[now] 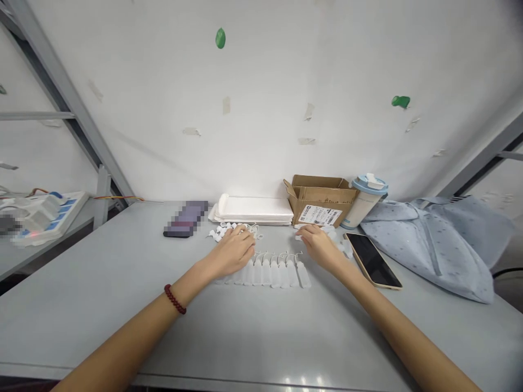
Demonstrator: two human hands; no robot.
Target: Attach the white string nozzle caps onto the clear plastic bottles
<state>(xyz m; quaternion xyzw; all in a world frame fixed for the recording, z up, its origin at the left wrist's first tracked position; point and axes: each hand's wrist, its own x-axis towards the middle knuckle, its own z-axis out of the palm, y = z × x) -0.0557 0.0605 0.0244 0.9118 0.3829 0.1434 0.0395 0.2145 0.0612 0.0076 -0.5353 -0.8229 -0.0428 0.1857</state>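
A row of flat, translucent white tag-like strips (272,274) lies side by side on the table, with thin white cords at their far ends. My left hand (233,251) is over the left end of that row, its fingers curled down at a pile of small white pieces with cords (220,231). Whatever its fingertips grip is hidden. My right hand (321,247) reaches to a loose pile of similar translucent strips (346,249) in front of the cardboard box. Its fingers are drawn together at the pile, and what they hold cannot be made out.
Behind the hands stand a stack of white packets (255,209), an open cardboard box (322,198) and a cup with a blue lid (364,200). Phones lie left (186,219) and right (373,260). A pale blue cloth bag (437,245) rests at the right. A power strip (61,218) sits far left.
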